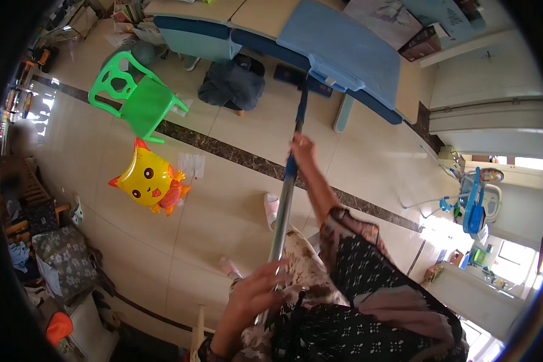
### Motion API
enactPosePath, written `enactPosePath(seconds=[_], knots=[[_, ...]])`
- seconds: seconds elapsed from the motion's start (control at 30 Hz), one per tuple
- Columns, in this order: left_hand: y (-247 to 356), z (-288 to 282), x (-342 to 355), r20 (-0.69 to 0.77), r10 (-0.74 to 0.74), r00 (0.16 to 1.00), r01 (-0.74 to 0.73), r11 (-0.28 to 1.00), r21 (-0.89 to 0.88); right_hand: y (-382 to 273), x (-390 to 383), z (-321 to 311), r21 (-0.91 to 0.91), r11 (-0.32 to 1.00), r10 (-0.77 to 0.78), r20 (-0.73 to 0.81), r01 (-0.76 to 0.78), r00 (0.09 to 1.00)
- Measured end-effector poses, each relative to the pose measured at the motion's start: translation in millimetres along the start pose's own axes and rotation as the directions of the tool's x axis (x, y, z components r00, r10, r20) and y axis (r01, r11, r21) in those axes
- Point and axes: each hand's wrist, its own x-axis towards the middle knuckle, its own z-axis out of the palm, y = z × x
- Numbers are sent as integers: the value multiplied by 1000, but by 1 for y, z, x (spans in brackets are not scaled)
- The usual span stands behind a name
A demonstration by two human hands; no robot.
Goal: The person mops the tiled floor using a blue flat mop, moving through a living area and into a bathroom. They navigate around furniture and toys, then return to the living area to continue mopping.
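In the head view, the right grip (pixel 303 148) is closed around the upper part of a long pole (pixel 282 223), with fingers wrapped on its blue section. The pole's long axis slants from the left grip (pixel 256 295), low and near the body, up past the right grip and away from the person. Its flat dark head (pixel 289 75) lies straight beyond the right grip on the floor (pixel 208 241), by the edge of the blue surface (pixel 344 48); the right grip is the nearer to it. The left grip is half open, its blurred fingers across the pole's lower part; whether they touch it, I cannot tell. Left of the right grip are a green chair (pixel 146 105) and a yellow inflatable figure (pixel 148 181), both apart from the pole.
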Motion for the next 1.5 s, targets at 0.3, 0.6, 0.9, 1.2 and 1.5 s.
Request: enactPosePath(seconds=[0.3, 0.6, 0.9, 1.2, 1.5], knots=[[-177, 50, 229, -54, 186, 981, -187, 982, -12, -73, 284, -21, -380, 924, 26, -68, -50, 997], [-133, 60, 183, 23, 117, 993, -118, 991, 65, -13, 285, -66, -889, 459, -13, 2, 8, 1000], [-9, 26, 29, -63, 166, 984, -169, 985, -42, 38, 89, -83, -936, -210, -144, 316, 283, 938], [73, -11, -174, -118, 140, 983, -149, 986, -74, 73, -185, -4, -933, -51, -32, 358, 357, 933], [170, -78, -255, -93, 82, 992, -89, 993, -76, 185, -316, 28, -198, 959, 229, 116, -203, 967]])
